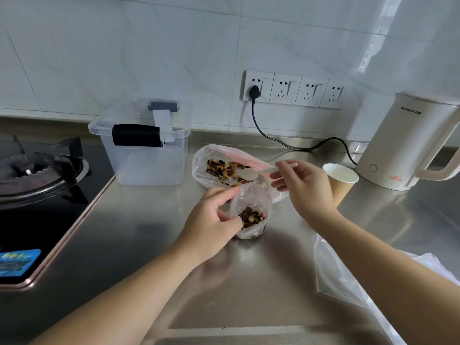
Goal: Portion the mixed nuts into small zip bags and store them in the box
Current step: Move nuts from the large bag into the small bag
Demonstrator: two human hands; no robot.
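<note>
The small clear plastic zip bag, part-filled with nuts near centre, looks limp and slippery, so your left hand pinches its rim while your right hand grips the white plastic spoon.

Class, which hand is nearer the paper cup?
Right. The right hand, holding the spoon, is just beside the cup; the left hand holds the small bag, farther away.

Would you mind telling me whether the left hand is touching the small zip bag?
Touching: the head view shows the left hand pinching the rim of the small zip bag, holding it open.
</note>
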